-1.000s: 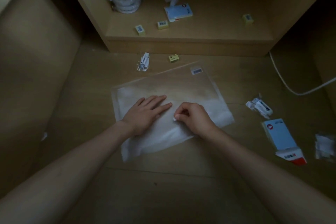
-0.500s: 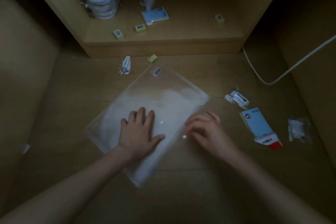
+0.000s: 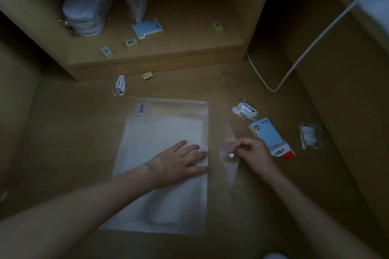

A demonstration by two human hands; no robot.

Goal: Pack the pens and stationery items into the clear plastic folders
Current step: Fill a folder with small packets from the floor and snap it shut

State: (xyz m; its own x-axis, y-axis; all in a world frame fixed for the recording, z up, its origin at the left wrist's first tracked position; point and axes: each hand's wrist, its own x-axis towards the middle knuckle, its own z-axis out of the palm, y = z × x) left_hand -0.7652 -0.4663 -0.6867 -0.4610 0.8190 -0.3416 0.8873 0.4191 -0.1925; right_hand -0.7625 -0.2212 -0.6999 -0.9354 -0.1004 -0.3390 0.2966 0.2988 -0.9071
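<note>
Head view. The clear plastic folder (image 3: pixel 164 164) lies flat on the floor (image 3: pixel 63 132), its barcode label at the corner farthest from the fingers. The left hand (image 3: pixel 179 164) rests on the folder with fingers (image 3: pixel 189 149) straight and slightly spread, their tips at the folder's right edge. The right hand (image 3: pixel 252 153) is just beyond that edge; its fingers are curled together and pinch the open flap (image 3: pixel 228 166) beside its white snap button (image 3: pixel 231 155). Nothing can be seen inside the folder.

The stationery is all outside the folder: a blue-and-white box (image 3: pixel 271 139) touching or just behind the right knuckles, a small wrapped packet (image 3: pixel 245 110) beyond it, another clear packet (image 3: pixel 310 135) farther right, a wrapped packet (image 3: pixel 120 86) and a yellow eraser (image 3: pixel 147 75) well beyond the left fingertips, and more small items on the low shelf (image 3: pixel 168 52).

Risks, as judged from this arrangement: the thin flap may slip from the pinch and fall shut, because the grip takes only its edge; the smooth folder may slide or turn on the floor if the flat left hand lifts; in the dim light, the clear layers may cling, so an item could be pushed under the flap and not into the pocket.
</note>
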